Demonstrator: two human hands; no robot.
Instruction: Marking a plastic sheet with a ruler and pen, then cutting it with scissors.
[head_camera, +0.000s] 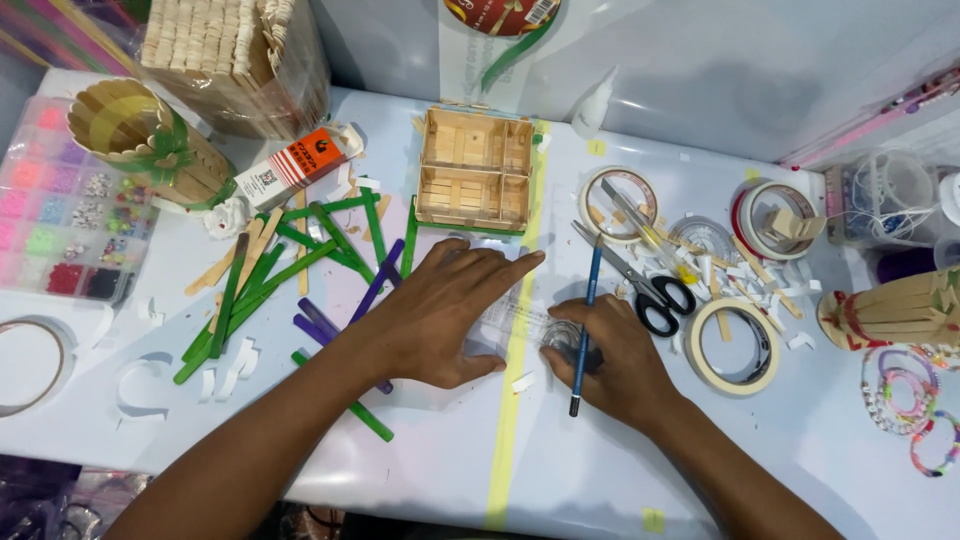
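Now your left hand (440, 315) lies flat, fingers spread, on the clear ruler (520, 325); your right hand (610, 365) pinches the upright blue pencil (586, 325).

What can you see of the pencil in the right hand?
The pencil is slim, with a blue shaft and a dark end nearest the person. It stands nearly upright in the picture, its far end by the scissors. The right hand grips its lower part, over a clear plastic piece held flat by the left hand.
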